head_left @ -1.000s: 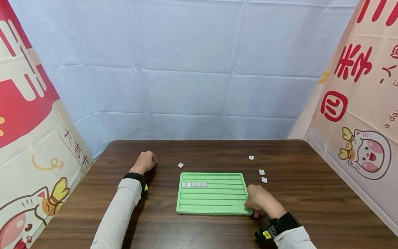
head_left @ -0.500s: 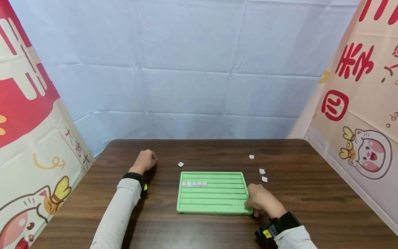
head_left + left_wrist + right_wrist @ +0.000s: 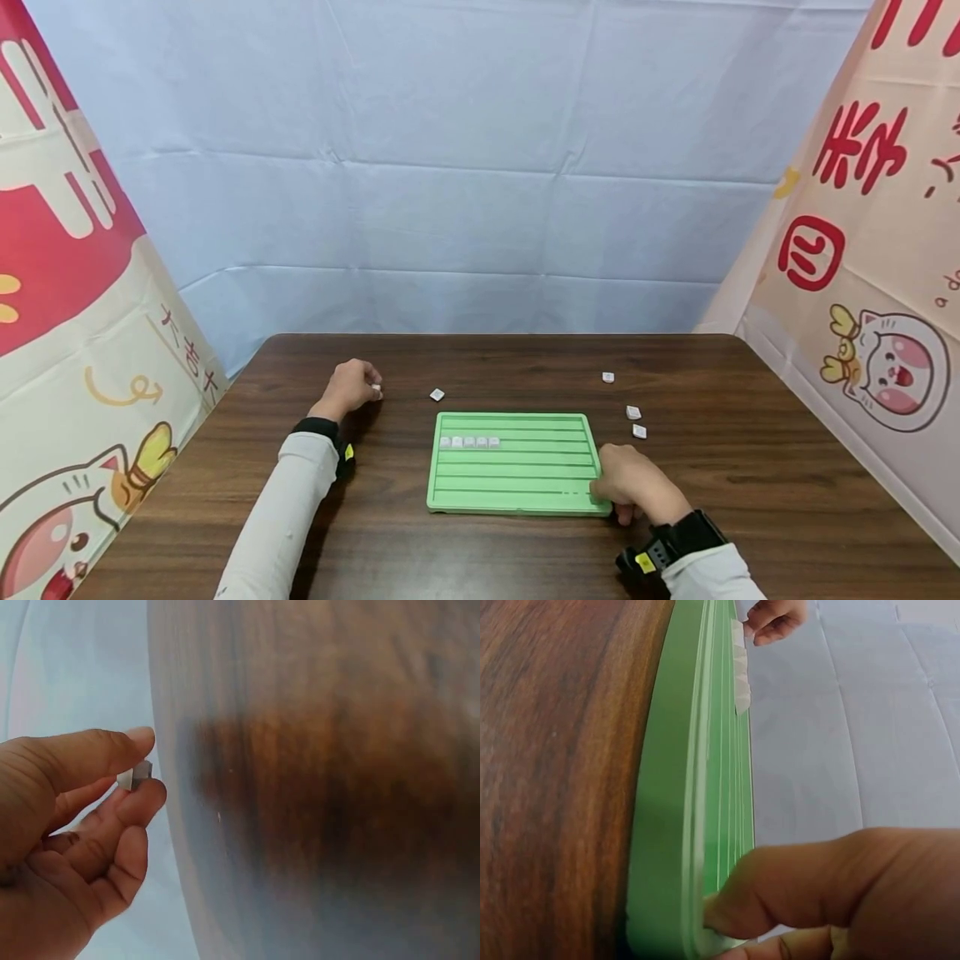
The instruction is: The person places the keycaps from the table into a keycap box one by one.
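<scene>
Turned a bit, the left hand [image 3: 349, 389] now shows its pinched white tile [image 3: 136, 776] left of centre, while the right hand [image 3: 636, 485] grips the lower-middle green board [image 3: 517, 468] (five tiles [image 3: 469, 443] in, four loose tiles [image 3: 633, 412] left out).

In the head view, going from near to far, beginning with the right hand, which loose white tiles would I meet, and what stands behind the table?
Right hand on the green board, nearest tile, second tile just beyond it, lone tile left of centre, farthest tile on the right, pale blue cloth.
</scene>
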